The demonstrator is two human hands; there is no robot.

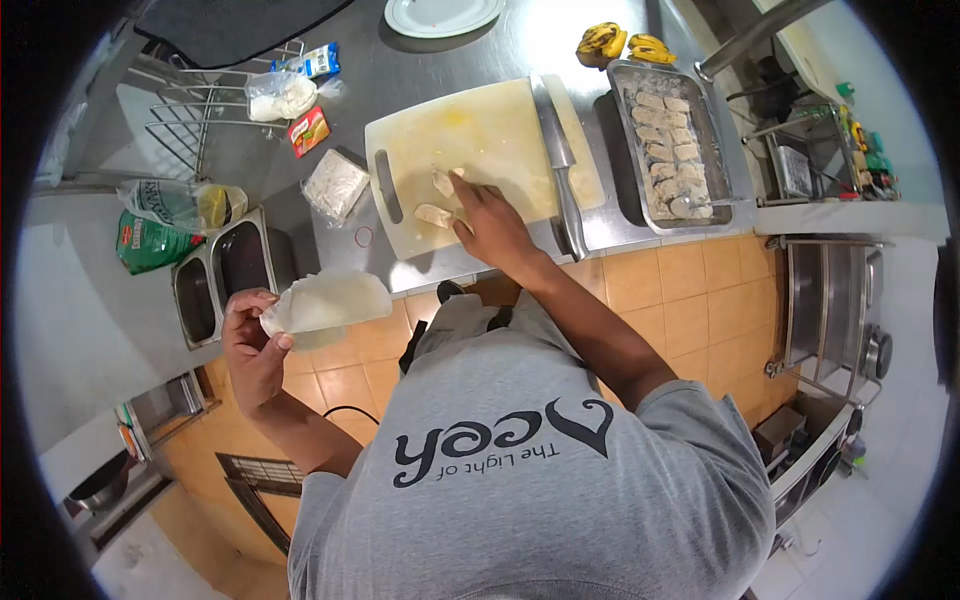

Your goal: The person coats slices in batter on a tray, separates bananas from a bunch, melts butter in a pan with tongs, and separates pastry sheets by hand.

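My left hand point(258, 345) is closed on the edge of a thin, translucent pale wrapper sheet point(335, 302), raised in front of the counter's edge. Over the cutting board point(490, 125), my right hand point(492, 232) has its index finger and thumb apart. The index fingertip touches or almost touches a small pale piece point(445, 182); a second pale piece point(433, 215) lies by the thumb. No grip on either piece shows. A large knife point(558, 150) lies along the board's right side.
Right of the board, a metal tray point(716, 150) holds rows of whitish pieces. Bananas point(602, 42) lie behind it. A packed square stack point(335, 186) and a red rubber band point(363, 237) sit left of the board. A white plate point(443, 15) stands at the back; a sink point(245, 255) is left.
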